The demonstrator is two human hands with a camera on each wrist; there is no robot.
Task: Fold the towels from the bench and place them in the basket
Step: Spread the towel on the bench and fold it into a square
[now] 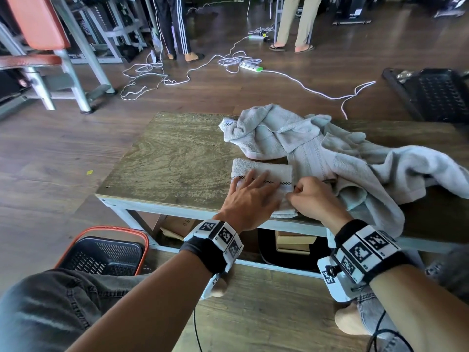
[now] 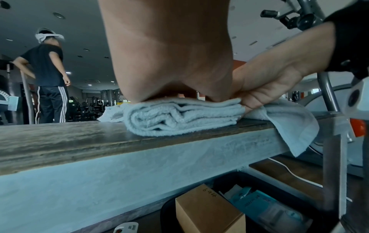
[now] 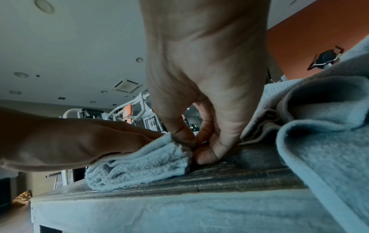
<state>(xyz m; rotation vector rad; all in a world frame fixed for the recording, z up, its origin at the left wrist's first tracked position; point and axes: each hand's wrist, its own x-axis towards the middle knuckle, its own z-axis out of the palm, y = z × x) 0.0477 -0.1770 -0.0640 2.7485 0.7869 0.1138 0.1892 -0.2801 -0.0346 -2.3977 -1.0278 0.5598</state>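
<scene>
A folded pale grey towel [image 1: 261, 174] with a black checked stripe lies near the front edge of the wooden bench [image 1: 177, 158]. My left hand [image 1: 250, 196] lies flat on top of it with straight fingers, pressing it down; the left wrist view shows the folded towel [image 2: 179, 116] in layers under my palm. My right hand [image 1: 312, 199] pinches the towel's right edge, thumb and fingers curled on the folded towel [image 3: 139, 164] in the right wrist view. Several unfolded towels [image 1: 330, 153] lie heaped on the bench to the right. A black basket [image 1: 104, 255] with an orange rim stands on the floor at lower left.
Boxes [image 1: 294, 241] sit under the bench. White cables and power strips [image 1: 250, 66] trail across the floor beyond. Two people [image 1: 175, 26] stand farther back. Gym machines [image 1: 50, 54] stand at left, a black crate [image 1: 436, 95] at right.
</scene>
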